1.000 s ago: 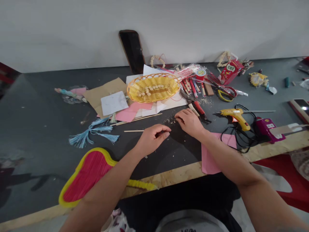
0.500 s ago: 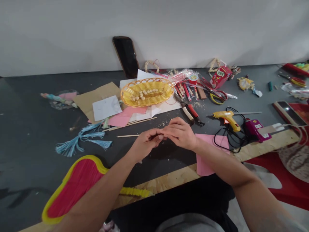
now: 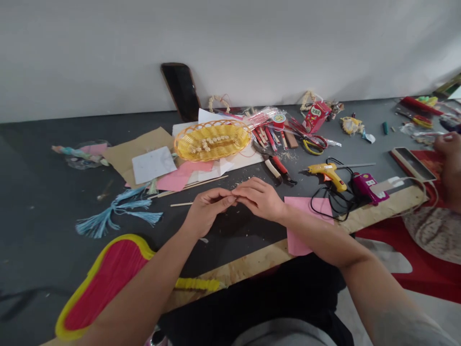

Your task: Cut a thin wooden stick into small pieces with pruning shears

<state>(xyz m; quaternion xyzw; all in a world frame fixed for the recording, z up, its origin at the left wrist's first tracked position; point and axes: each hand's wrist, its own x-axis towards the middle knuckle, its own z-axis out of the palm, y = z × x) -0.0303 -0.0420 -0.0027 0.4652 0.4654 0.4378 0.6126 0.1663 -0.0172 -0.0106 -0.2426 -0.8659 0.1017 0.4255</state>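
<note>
My left hand [image 3: 207,210] and my right hand [image 3: 262,198] meet fingertip to fingertip above the dark tabletop. Both are closed in a pinch, and whatever lies between the fingers is too small or hidden to make out. Just left of my left hand a thin wooden stick [image 3: 181,204] lies on the table. Beyond the hands stands a yellow woven basket [image 3: 216,153] with small cream-coloured pieces in it. A pair of pruning pliers [image 3: 275,166] with one red and one white handle rests behind my right hand. Below my right forearm lies pink paper [image 3: 297,240].
A yellow glue gun [image 3: 329,174] with a black cord sits right, beside a purple power block [image 3: 369,187]. Blue tassels [image 3: 103,218] and a red fan with yellow edging [image 3: 108,276] lie left. A phone [image 3: 181,91] leans on the wall. Another person's hand [image 3: 450,158] shows far right.
The view has shifted slightly, so the things on the table sit further left. Another person's hand has come in at the right edge. My two hands keep the same pinch.
</note>
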